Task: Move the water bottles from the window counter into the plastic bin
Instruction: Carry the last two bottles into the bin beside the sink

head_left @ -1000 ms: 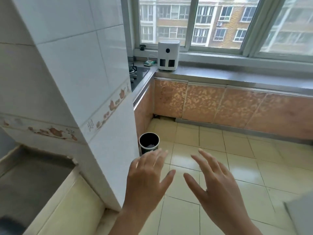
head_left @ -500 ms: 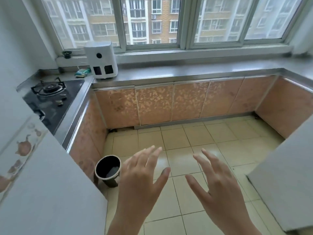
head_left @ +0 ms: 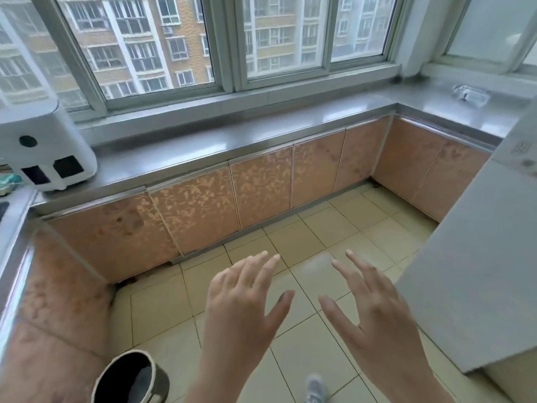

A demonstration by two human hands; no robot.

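Hovering empty: left hand (head_left: 241,309) & right hand (head_left: 374,312), fingers spread, above floor (head_left: 313,228).

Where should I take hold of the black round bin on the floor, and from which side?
Grip the rim of the black bin from above, on its right side. It stands upright with an open mouth, so the rim can be pinched. The cabinet stands close on its left; its right faces open floor. The open left hand is the nearer one.
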